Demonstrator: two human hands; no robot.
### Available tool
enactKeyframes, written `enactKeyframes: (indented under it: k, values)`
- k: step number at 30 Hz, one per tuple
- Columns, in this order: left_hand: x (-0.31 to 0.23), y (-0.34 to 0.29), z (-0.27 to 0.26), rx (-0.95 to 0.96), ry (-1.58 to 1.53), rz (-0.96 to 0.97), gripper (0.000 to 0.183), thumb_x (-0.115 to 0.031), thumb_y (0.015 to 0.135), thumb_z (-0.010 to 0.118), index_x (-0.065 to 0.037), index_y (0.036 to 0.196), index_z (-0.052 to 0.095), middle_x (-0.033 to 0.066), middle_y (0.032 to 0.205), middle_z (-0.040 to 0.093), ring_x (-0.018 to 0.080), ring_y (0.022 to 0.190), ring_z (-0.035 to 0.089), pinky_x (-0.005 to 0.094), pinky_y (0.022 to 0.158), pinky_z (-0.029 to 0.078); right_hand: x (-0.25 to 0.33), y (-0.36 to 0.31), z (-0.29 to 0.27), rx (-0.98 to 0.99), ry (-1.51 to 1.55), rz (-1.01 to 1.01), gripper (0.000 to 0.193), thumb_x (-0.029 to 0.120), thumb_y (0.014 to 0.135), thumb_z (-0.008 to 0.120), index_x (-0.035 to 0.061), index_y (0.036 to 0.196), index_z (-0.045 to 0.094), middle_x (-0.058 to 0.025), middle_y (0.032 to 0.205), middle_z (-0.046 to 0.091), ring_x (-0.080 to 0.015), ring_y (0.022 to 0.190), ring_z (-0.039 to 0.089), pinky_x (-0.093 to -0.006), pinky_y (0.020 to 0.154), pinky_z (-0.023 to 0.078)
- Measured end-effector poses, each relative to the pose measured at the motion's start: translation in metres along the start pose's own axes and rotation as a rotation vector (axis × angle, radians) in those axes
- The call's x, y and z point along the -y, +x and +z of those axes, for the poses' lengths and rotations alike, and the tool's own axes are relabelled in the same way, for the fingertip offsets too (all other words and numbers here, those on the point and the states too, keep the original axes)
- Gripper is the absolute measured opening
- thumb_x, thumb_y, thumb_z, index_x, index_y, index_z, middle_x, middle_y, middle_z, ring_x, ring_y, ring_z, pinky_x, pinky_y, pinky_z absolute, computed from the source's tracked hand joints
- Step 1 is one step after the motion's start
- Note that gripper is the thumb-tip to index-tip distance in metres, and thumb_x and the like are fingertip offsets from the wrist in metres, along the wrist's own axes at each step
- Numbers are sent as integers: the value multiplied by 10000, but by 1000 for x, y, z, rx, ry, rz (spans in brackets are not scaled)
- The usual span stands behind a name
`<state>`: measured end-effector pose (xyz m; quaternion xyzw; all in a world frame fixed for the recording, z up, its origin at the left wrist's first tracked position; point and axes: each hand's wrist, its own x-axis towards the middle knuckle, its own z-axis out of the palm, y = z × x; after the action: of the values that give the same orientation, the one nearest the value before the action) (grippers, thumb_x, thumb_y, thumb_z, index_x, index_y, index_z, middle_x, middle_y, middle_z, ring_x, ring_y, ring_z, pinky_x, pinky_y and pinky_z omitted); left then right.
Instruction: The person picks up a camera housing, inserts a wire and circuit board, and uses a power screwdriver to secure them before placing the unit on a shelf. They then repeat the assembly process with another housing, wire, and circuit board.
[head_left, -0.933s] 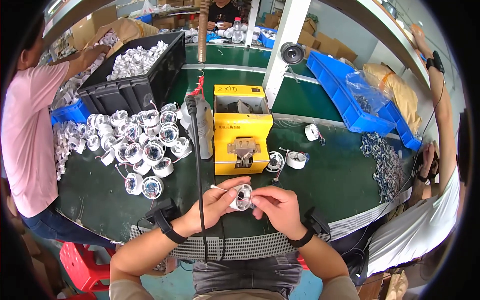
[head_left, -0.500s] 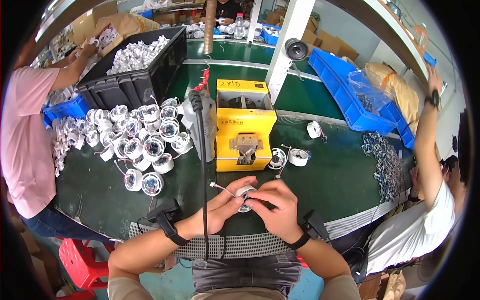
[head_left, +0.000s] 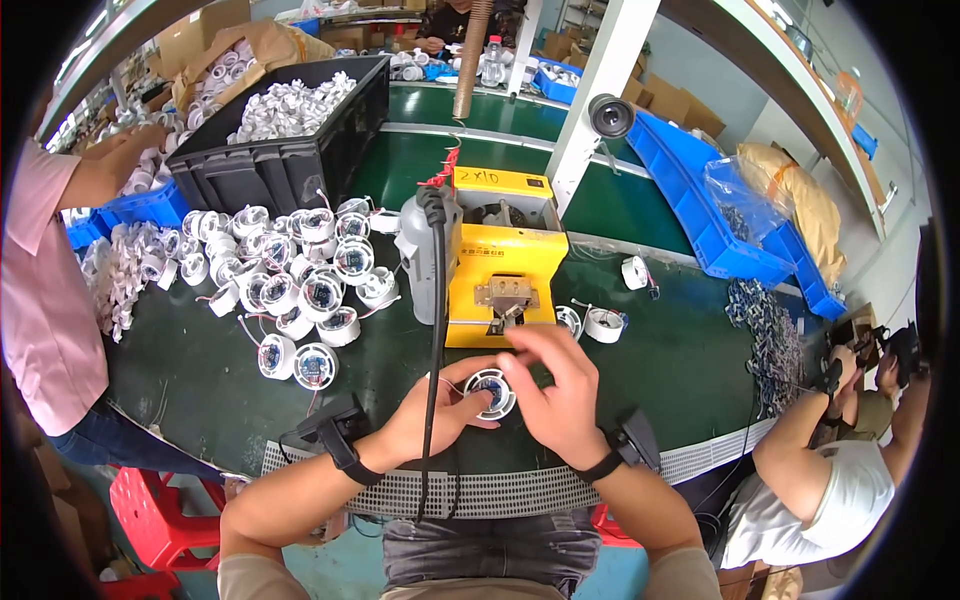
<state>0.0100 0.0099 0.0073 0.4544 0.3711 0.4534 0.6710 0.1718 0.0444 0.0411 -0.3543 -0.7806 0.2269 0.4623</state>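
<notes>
In my left hand (head_left: pixel 430 412) is a white round plastic housing (head_left: pixel 508 402) with a small blue circuit board (head_left: pixel 488 392) inside. The thumb lies over the board and the fingers support the housing from behind. My right hand (head_left: pixel 560 395) is just to the right, fingers apart; its thumb is close by the rim, and whether it touches cannot be made out. Straight ahead stands a yellow box machine (head_left: pixel 500 275) with a metal fitting on its front. A grey tool body (head_left: pixel 418 265) stands against its left side, and a black cable (head_left: pixel 433 350) hangs in front of my left hand.
Many similar white housings (head_left: pixel 320 295) cover the left of the green table. Beyond are a black crate (head_left: pixel 270 165) of white parts and a person in pink (head_left: pixel 60 280). Rightward lie loose housings (head_left: pixel 604 324), small wired boards (head_left: pixel 765 340), blue bins (head_left: pixel 740 250) and people.
My right hand has lifted off the board and opened, its fingers now nearer the yellow machine. The housing now faces up in my left hand. The view has shifted slightly.
</notes>
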Motion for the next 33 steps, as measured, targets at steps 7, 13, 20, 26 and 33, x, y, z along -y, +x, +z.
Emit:
enactKeyframes:
  k: [7,13,20,26,33]
  values:
    - [-5,2,-8,-53,-43,-103,292,-31,952,448,58,1229,484,135,1145,584,233,1039,613,332,787,595,21,62,62,88,163,169,729,171,781,747,-16,1356,339,-195,1169,601,-292,1074,608,-383,902,482]
    - [11,6,-11,-100,-74,-103,356,-80,954,464,65,1280,454,135,1140,575,196,963,625,330,769,601,21,71,43,-458,639,-145,522,219,921,482,-49,1324,288,-82,787,574,-158,587,558,-277,633,481]
    - [15,8,-14,-102,-87,-137,362,-84,956,458,75,1281,449,144,1130,580,192,942,634,321,778,599,5,87,31,-561,547,15,419,150,931,502,-22,1276,341,-56,586,485,-144,449,469,-273,447,400]
    - [13,8,-12,-109,-64,-144,372,-94,959,457,88,1283,435,143,1124,581,194,933,636,317,772,599,0,87,33,-549,528,19,388,152,933,509,-12,1252,360,-55,595,482,-144,448,464,-275,441,402]
    - [17,9,-12,-123,-81,-121,363,-91,970,443,54,1302,424,118,1117,570,182,932,624,326,793,594,3,77,33,-472,592,69,370,145,933,513,10,1244,364,-52,631,478,-136,451,460,-276,433,403]
